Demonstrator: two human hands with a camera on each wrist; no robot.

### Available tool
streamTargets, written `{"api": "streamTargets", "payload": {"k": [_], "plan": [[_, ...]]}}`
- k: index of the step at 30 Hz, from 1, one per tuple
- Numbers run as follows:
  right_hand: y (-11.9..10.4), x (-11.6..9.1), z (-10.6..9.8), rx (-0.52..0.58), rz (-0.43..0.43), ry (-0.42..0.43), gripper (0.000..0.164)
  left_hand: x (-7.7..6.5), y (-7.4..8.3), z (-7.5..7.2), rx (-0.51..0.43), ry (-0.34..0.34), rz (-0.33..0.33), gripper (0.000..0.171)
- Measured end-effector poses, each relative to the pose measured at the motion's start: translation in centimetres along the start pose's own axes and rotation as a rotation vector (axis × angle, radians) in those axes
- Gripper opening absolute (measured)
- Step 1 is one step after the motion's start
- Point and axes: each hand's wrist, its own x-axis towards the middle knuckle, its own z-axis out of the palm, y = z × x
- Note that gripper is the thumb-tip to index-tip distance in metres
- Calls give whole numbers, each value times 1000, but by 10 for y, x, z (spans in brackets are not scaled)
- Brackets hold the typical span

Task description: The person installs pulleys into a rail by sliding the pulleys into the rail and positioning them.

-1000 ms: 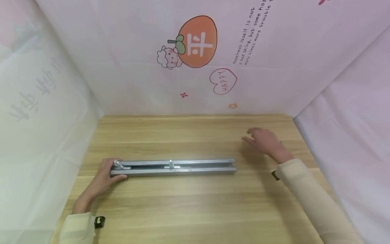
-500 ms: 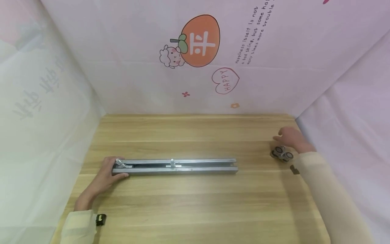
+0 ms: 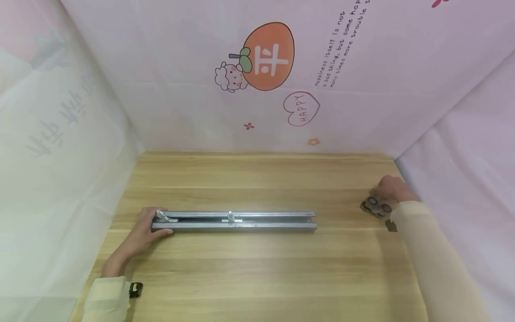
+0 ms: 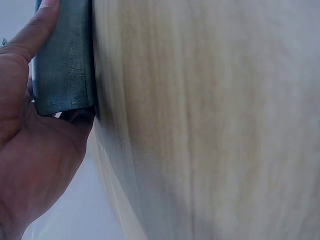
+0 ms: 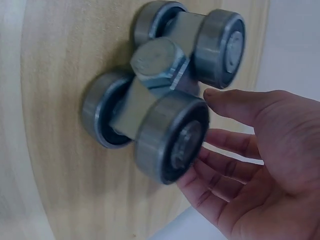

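A long silver C-shaped metal rail point(image 3: 277, 226) lies lengthwise on the table, with its slot facing up. Around its left end, my left hand point(image 3: 142, 230) holds on, thumb along the front wall and fingers behind. The left wrist view shows the rail's end point(image 4: 65, 65) against the palm. At the far right, my right hand point(image 3: 393, 188) grips a four-wheeled roller trolley point(image 3: 376, 205). Close up, the trolley point(image 5: 172, 117) has steel bearing wheels and a hex bolt head in the middle. The right thumb meets it between two wheels; the other fingertips are partly hidden behind it.
Two small bolt-like fittings stand in the rail's slot, one tilted fitting point(image 3: 162, 216) near the left end and one upright fitting point(image 3: 231, 217) near the middle. White printed cloth point(image 3: 193, 112) walls the wooden table point(image 3: 257, 273) at the back and both sides.
My right hand has travelled right from above the table beyond the rail's right end, then come down onto the trolley. The left hand stays on the rail. The head view has shifted slightly.
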Motion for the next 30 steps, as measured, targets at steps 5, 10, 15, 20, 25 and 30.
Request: {"api": "streamTargets", "payload": {"k": [5,10,15,20,25,30], "plan": [[-1,-2,1,0,-12,22,34,0,1,0,3,-4,-10,64],[-1,-1,4,18,0,42,30,-2,1,0,4,-8,-26,64],[4,2,9,38,31,58,35,-3,-1,1,4,2,-16,65],[5,-1,10,17,26,113,30,-3,-2,2,-4,1,-17,64],[8,-4,8,-13,-20,206,25,-2,-3,2,-5,-11,-31,64],[11,-6,9,20,-52,247,30,-1,-1,0,-5,-12,-22,64]]}}
